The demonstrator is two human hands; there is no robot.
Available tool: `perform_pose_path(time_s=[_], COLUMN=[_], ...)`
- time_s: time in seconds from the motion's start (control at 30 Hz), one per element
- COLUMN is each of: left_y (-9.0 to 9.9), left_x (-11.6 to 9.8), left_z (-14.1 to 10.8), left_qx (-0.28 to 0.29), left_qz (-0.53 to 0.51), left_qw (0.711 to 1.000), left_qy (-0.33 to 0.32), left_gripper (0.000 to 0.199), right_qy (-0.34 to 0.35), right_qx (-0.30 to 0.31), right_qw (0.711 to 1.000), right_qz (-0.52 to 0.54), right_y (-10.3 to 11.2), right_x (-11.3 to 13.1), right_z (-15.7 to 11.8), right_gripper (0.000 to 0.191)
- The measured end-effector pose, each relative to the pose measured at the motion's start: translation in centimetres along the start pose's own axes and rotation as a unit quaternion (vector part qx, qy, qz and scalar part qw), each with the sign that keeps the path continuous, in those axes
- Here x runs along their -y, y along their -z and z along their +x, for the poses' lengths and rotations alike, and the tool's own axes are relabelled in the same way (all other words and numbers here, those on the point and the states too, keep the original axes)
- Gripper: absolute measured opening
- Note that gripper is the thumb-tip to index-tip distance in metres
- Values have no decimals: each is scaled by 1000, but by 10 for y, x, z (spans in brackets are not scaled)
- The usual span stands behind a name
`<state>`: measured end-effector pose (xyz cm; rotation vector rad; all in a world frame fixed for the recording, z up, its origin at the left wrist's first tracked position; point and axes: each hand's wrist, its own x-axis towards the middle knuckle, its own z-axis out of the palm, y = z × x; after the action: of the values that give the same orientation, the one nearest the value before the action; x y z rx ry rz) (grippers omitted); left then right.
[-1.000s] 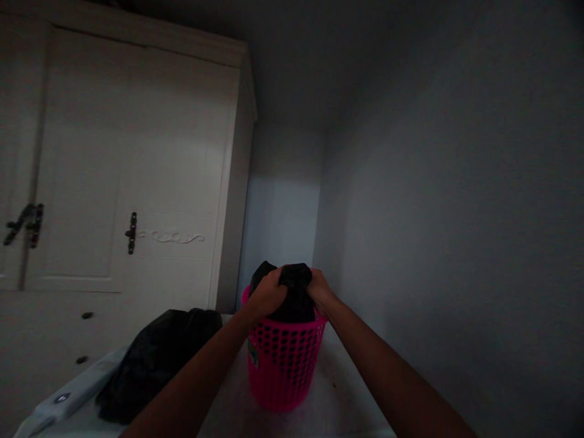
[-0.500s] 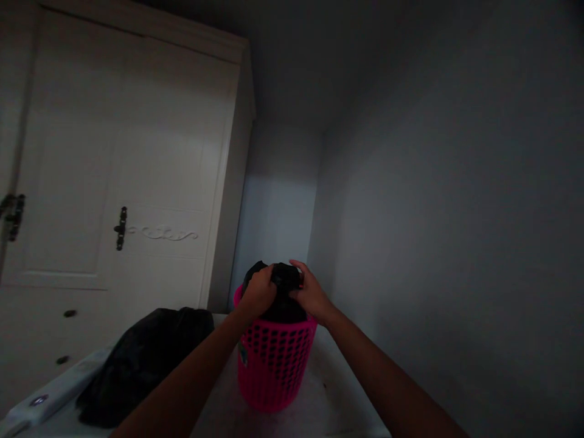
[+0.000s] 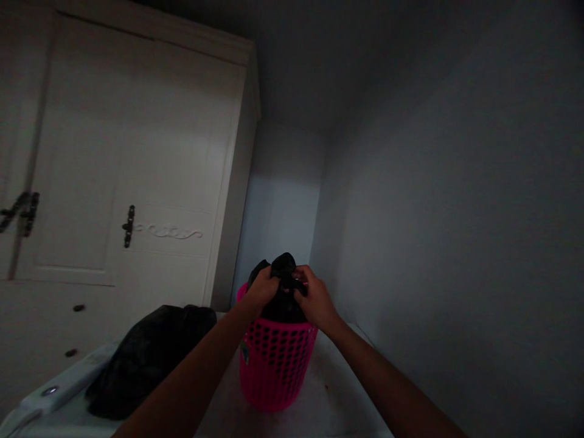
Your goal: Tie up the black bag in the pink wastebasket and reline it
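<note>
The left hand [image 3: 263, 288] pinches a gathered fold of the black bag [image 3: 283, 306] between thumb and curled fingers. The right hand [image 3: 316, 300], just across from it, has its thumb and bent fingers set apart around a dark strand of the same bag; in this dim light I cannot tell whether they press on it. Between and just above the fingertips, a rounded black loop stands up, while the strand runs crosswise from the left fingers toward the right ones. Directly below both hands, the body of the bag sits inside the pink basket [image 3: 272, 389], filling its mouth as far as shows, and black shows through the holes of the upper wall. The bag's gathered top points upward, and the basket stands upright, mouth up toward the fingers, its long axis near vertical, narrowing a little to its base on a pale surface [image 3: 335, 404]. Down and to the left of the left fingers, past the forearm, lies a second black bag [image 3: 146, 359], broad and slumped, its contents hidden. Farther out, a white wardrobe [image 3: 177, 152] rises to the fingers' left and a grey wall [image 3: 433, 213] to their right.
</note>
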<state>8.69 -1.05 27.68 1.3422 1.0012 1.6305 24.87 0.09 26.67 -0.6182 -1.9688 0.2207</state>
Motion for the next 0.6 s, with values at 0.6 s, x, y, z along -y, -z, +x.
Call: perform_pose_path(time_s=[0.6], left_y=[31], left_x=[4], left_z=[19], left_qx=[-67], left_qz=[211], left_qw=[975], left_qy=[-2], left_gripper=[23], right_qy=[-21], right_qx=[-12], right_qw=[999], right_qz=[-39], right_y=[32], right_x=[-8], right_z=[-11], right_gripper=[24])
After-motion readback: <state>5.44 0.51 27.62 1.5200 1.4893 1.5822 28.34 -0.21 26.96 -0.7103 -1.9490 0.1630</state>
